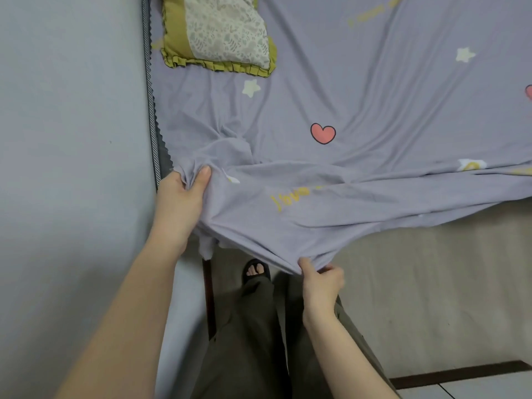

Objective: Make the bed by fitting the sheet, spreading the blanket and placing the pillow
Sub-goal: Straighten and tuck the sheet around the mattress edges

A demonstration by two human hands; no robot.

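The mattress (pixel 152 116) is mostly hidden beneath the soft, creased lilac sheet (pixel 359 110); only its striped edge is seen. A bunched corner is pinched by the left hand (pixel 181 197), the hanging hem by the right hand (pixel 322 280). The frilled pillow (pixel 218 33) is cropped at the top.

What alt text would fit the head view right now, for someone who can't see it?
Both hands grip the lilac sheet at the bed's near corner: left hand bunching it by the wall, right hand pulling its edge lower down. A green-frilled pillow lies at the far left.
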